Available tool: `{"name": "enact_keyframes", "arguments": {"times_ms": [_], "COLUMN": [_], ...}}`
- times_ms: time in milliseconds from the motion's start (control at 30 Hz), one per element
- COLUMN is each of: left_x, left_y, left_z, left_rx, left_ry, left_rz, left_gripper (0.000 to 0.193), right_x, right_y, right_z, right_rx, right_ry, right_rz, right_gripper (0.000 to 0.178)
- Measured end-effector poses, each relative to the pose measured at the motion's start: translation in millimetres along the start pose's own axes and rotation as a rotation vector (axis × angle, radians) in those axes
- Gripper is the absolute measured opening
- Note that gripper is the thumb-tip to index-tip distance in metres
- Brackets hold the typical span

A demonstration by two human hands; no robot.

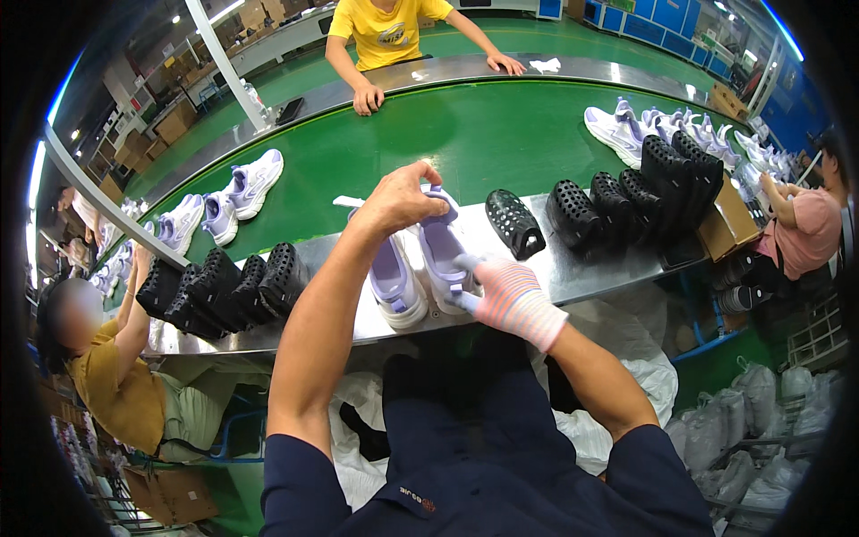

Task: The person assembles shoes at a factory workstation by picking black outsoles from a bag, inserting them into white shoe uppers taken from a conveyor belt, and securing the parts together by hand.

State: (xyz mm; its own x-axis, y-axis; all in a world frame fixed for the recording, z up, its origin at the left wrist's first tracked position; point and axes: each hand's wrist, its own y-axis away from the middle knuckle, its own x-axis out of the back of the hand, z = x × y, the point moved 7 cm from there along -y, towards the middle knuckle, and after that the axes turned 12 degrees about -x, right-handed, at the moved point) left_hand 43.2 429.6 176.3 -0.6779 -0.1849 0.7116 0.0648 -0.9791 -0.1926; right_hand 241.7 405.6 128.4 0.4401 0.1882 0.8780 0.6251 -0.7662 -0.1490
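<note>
A pair of white and lavender sneakers stands side by side on the metal ledge in front of me, heels toward me. My bare left hand (407,199) reaches over the left sneaker (390,277). Its thumb and fingers close on the tongue of the right sneaker (442,246). My right hand (514,297), in a striped knit glove with grey fingertips, grips that same sneaker at its heel and collar. Just right of the pair lies a black perforated shoe form (514,222). My left hand partly covers the toes of both sneakers.
Black shoe forms (573,210) line the ledge on the right, with more forms (215,282) on the left. Sneakers (255,183) sit on the green belt (358,157). A cardboard box (727,224) is at the right. Co-workers (380,40) are across and at both sides.
</note>
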Motion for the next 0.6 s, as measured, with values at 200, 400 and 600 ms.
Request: {"name": "enact_keyframes", "arguments": {"times_ms": [200, 400, 600], "left_x": [-1.6, -4.7, -4.6], "left_y": [-3.1, 1.5, -2.1], "left_z": [-7.0, -3.5, -11.9], "left_rx": [-0.038, -0.055, -0.057], "left_ry": [-0.333, -0.375, -0.378], "left_rz": [0.039, 0.043, 0.066], "left_gripper": [0.044, 0.031, 0.032], "right_x": [48.3, 16.4, 46.3], "right_y": [-32.0, -60.4, -52.8], "right_z": [60.0, 80.7, 86.5], "right_rx": [-0.367, -0.430, -0.290], "right_ry": [0.372, 0.536, 0.116], "right_rz": [0.237, -0.028, 0.041], "right_gripper": [0.067, 0.057, 0.039]}}
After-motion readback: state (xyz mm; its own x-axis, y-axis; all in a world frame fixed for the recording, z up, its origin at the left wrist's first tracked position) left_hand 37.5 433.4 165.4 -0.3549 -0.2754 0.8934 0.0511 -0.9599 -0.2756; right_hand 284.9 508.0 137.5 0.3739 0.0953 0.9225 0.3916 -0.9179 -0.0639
